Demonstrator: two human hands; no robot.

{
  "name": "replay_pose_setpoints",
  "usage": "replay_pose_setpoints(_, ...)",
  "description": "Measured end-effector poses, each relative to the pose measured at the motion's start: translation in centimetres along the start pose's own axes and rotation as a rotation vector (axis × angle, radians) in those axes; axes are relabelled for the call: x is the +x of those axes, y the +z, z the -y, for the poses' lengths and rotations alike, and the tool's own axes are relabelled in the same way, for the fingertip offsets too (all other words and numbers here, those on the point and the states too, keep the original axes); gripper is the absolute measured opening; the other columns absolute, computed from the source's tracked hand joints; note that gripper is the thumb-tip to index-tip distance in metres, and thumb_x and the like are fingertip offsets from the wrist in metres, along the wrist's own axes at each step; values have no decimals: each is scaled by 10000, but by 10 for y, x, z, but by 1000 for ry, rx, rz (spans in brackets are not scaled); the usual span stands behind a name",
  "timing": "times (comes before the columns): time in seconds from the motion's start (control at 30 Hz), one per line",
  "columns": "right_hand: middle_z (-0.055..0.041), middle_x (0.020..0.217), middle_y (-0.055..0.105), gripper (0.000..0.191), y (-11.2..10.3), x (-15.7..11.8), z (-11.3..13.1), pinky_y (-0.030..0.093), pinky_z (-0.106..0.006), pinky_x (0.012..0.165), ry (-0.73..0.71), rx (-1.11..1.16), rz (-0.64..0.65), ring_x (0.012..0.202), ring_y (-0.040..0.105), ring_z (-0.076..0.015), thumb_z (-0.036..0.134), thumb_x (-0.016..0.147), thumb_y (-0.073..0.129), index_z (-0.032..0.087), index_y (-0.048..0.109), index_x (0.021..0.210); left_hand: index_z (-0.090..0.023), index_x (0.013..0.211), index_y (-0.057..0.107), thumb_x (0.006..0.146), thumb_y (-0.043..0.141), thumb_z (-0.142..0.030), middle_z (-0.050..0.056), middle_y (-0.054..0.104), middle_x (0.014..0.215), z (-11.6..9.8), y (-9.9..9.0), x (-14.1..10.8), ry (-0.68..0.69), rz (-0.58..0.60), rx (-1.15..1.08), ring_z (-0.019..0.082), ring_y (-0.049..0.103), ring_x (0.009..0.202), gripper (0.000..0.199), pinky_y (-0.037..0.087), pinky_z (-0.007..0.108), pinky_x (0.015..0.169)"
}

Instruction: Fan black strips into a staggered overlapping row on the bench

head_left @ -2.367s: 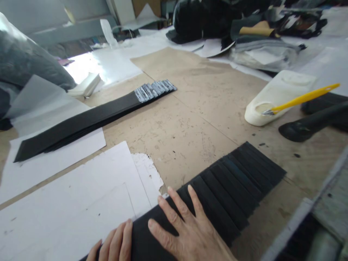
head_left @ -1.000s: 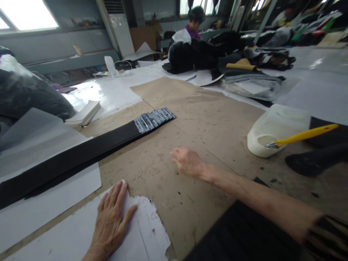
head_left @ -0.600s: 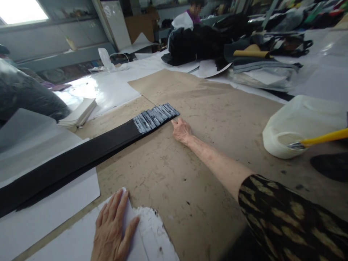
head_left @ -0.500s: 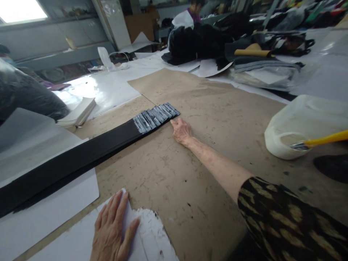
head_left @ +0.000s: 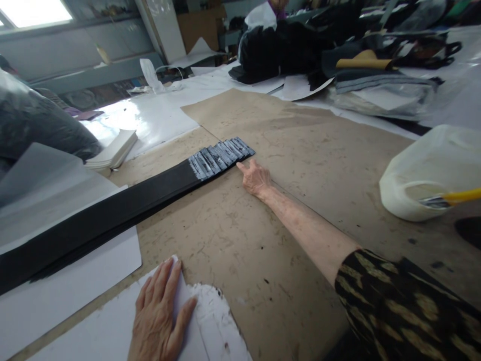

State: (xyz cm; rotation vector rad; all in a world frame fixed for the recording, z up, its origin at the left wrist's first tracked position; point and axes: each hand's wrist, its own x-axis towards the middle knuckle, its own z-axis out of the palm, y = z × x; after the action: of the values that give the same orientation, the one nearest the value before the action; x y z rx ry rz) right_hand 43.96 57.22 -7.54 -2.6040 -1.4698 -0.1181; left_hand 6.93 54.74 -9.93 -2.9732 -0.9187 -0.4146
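My left hand (head_left: 160, 311) lies flat with its thumb apart on white sheets (head_left: 93, 321) near the bottom edge. My right hand (head_left: 255, 178) is beside the far end of a long stack of black strips (head_left: 124, 205), index finger stretched out at the stack's near edge and the other fingers curled. Whether the fingertip touches the strips is hard to tell. The far ends of the strips are fanned out and smeared with a whitish coating (head_left: 221, 156). Nothing shows held in either hand.
At the right stands a cut-open white plastic jug (head_left: 424, 170) with a yellow-handled brush (head_left: 462, 195) in it. Brown paper (head_left: 300, 150) covers the table. White stacked strips (head_left: 112, 150) and a grey plastic-wrapped bundle (head_left: 41, 115) lie left; black bags (head_left: 278, 50) sit behind.
The view has shifted slightly, so the jug sits further right. My right index finger now stretches out more at the strips' edge. My left hand stays flat on the white sheets.
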Motion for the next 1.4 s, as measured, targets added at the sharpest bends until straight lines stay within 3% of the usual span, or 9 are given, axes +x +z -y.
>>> replay_pose_setpoints(0.63,-101,1079,520,489,0,-1,1,318,-281,584,-142,-32,-4,721,551,-186,188,881,300,334,441,1326,-165,1398,242,898,345,-460,76,282,1451,-3,-3,1,-20,8,5,241,241,1334,590,148,370,1097)
replay_pose_setpoints(0.83,-77,1085,517,537,-1,-3,4,316,-278,578,-215,-43,-11,708,523,-164,173,866,308,387,386,1353,-152,1398,238,899,344,-453,79,275,1454,-4,-3,2,-9,6,17,231,235,1338,592,138,361,1103)
replay_pose_setpoints(1.1,-99,1063,524,521,3,0,2,298,-276,552,-245,-62,-25,663,495,-157,195,857,324,336,416,1350,-152,1398,237,900,346,-454,70,263,1459,-5,-4,2,-28,32,24,226,213,1346,593,133,359,1105)
replay_pose_setpoints(1.3,-66,1057,527,551,4,-1,5,293,-261,555,-328,-79,-14,647,459,-140,201,879,284,405,302,1390,-153,1397,242,898,353,-461,68,265,1458,-5,-4,2,-26,24,24,226,220,1343,598,129,355,1109)
replay_pose_setpoints(1.4,-65,1050,525,542,4,0,6,291,-259,558,-364,-90,-5,649,442,-137,192,882,277,405,333,1377,-159,1400,238,895,356,-467,68,259,1462,-4,-3,1,-32,28,21,229,219,1344,603,135,363,1108)
